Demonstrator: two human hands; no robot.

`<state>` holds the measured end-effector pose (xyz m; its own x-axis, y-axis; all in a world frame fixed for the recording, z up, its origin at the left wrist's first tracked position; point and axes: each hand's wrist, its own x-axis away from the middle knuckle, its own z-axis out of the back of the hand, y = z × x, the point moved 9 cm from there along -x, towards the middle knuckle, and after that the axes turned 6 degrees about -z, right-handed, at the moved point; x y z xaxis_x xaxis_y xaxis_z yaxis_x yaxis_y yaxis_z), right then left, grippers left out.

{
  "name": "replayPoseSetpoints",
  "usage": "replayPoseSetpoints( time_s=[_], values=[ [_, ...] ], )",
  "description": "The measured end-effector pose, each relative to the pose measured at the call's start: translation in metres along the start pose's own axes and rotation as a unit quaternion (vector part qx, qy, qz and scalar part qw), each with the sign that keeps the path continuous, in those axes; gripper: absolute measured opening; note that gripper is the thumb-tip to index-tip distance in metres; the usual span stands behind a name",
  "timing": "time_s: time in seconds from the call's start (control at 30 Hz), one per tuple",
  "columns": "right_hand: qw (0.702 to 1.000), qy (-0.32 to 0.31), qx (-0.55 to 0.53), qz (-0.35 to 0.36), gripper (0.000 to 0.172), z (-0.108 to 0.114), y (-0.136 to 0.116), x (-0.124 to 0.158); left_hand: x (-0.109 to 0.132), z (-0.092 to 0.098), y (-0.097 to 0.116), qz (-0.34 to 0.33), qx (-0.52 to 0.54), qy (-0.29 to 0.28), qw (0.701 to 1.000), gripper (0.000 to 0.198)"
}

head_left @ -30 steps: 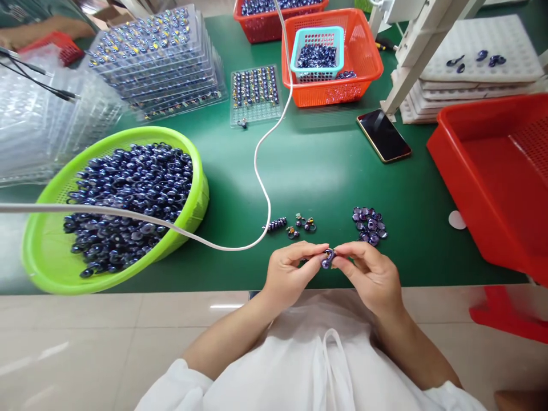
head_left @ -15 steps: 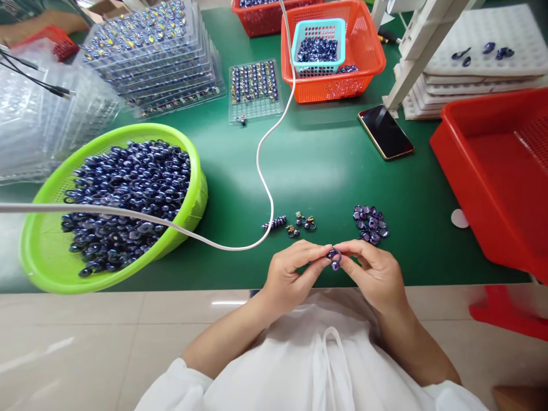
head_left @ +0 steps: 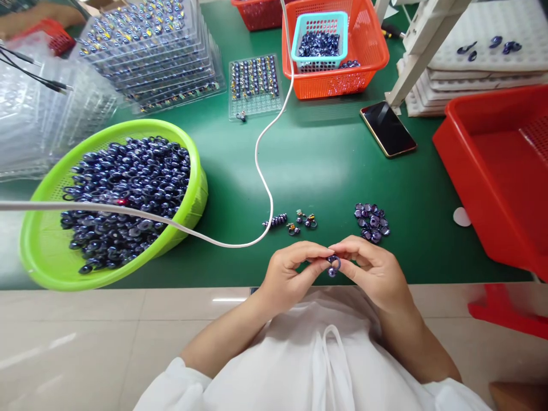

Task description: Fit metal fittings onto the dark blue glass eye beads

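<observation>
My left hand (head_left: 291,273) and my right hand (head_left: 373,269) meet at the table's near edge, both pinched on one small purple ring piece (head_left: 333,265) held between the fingertips. Just beyond them on the green mat lie a small heap of purple pieces (head_left: 370,222), a short row of stacked dark rings (head_left: 276,220) and three small rings with coloured parts (head_left: 302,221). A lime-green basket (head_left: 43,268) full of dark blue rings (head_left: 124,188) stands to the left.
A white cable (head_left: 261,171) crosses the mat and the green basket. Stacked clear trays (head_left: 149,57) stand at the back left, an orange basket (head_left: 368,63) with a teal basket (head_left: 319,40) behind, a phone (head_left: 387,128), white foam trays (head_left: 479,51) and a red bin (head_left: 492,165) on the right.
The purple piece has been turned between my fingertips and sits slightly further right and lower. The hands stay in the same spot; the view shifted a little.
</observation>
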<state>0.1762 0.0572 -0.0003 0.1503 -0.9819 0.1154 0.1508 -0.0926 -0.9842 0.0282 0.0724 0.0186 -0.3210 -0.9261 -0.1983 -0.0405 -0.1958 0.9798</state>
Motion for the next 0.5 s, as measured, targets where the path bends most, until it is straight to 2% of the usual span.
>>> replayPoseSetpoints(
  time_s=[0.17,0.33,0.5],
  values=[
    [1.0,0.013,0.023,0.01,0.012,0.002,-0.002,0.002,0.001,-0.001,0.002,-0.004,-0.002,-0.005,1.0,0.015],
    [0.999,0.025,0.034,0.018,0.012,0.0,-0.005,0.005,0.001,-0.002,0.014,-0.06,-0.077,-0.009,0.995,0.014],
    [0.999,0.032,-0.038,0.006,0.008,-0.005,-0.003,0.003,0.003,-0.004,0.021,-0.096,-0.119,-0.006,0.988,0.015]
  ],
)
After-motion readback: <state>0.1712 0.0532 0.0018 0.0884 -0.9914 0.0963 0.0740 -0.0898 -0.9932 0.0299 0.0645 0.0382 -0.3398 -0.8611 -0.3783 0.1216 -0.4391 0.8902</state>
